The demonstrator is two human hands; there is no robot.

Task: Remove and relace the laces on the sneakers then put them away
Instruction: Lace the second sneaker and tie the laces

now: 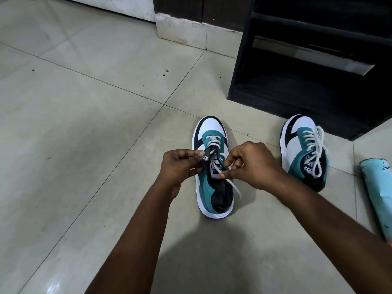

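Observation:
Two teal, white and black sneakers stand on the tiled floor, toes pointing away from me. The left sneaker (212, 187) is between my hands, its white lace (213, 141) crossing only the lowest eyelets. My left hand (178, 166) pinches the sneaker's black tongue and upper edge. Over the sneaker's right side, my right hand (252, 164) pinches a loose end of the lace, whose tail (236, 188) drops toward the heel. The right sneaker (305, 153) stands apart, fully laced and tied in a bow.
A black shoe rack (297, 90) with open shelves stands behind the sneakers at the upper right. Pale blue fabric (379, 198) shows at the right edge. A white wall base (182, 30) is at the back. Bare tiles spread to the left.

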